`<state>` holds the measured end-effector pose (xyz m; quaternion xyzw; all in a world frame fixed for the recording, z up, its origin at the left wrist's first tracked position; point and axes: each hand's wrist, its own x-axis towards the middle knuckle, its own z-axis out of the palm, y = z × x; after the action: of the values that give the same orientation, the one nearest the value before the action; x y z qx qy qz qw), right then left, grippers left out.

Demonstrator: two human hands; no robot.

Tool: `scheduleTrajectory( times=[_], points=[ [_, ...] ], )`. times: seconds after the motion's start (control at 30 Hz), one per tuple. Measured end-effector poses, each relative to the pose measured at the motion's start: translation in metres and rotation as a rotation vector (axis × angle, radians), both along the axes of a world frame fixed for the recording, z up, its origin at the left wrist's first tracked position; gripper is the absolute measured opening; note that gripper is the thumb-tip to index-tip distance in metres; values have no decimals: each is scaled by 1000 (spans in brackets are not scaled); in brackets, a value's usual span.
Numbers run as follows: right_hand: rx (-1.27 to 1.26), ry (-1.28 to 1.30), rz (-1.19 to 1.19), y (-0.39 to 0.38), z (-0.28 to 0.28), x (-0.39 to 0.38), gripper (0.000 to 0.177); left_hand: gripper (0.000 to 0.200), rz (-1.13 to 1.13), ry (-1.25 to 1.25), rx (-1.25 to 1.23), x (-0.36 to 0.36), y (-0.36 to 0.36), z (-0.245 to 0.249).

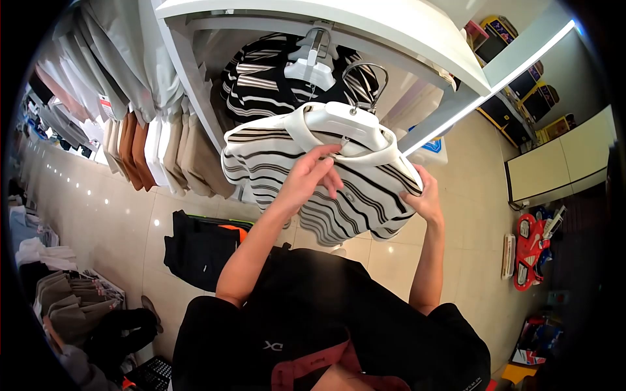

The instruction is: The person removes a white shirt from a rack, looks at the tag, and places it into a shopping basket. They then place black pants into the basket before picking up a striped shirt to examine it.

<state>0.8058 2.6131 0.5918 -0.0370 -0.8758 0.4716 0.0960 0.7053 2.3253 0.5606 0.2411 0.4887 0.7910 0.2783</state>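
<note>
A white knit shirt [352,195] with dark stripes and a white collar hangs on a white plastic hanger [345,120] in front of me. Its metal hook points up beside the rack. My left hand [312,177] is at the front of the neck opening, thumb and forefinger pinched at the collar edge, other fingers curled. With my right hand [425,197] I grip the shirt's shoulder at the right, thumb in front and fingers behind. Behind it, a black shirt with pale stripes [261,81] hangs on another white hanger [310,70].
A white display frame [391,26] surrounds the hanging shirts. More garments [137,150] hang at the left. On the tiled floor lies a black bag or garment [195,251] with orange and green edges. A cabinet [561,163] and a red toy motorcycle [529,251] stand right.
</note>
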Motion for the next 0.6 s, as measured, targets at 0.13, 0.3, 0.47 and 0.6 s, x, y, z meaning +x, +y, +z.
scheduleTrajectory(
  times=[0.13, 0.3, 0.47, 0.6],
  points=[
    [24, -21, 20, -3, 1, -4, 53, 42, 93, -139, 231, 11, 8, 25],
    [28, -91, 82, -8, 10, -6, 53, 27, 129, -206, 413, 1, 32, 24],
    [75, -218, 108, -8, 22, -6, 54, 27, 212, -155, 346, 8, 45, 27],
    [-45, -123, 194, -12, 16, -13, 64, 26, 167, -103, 320, 19, 52, 23]
  ],
)
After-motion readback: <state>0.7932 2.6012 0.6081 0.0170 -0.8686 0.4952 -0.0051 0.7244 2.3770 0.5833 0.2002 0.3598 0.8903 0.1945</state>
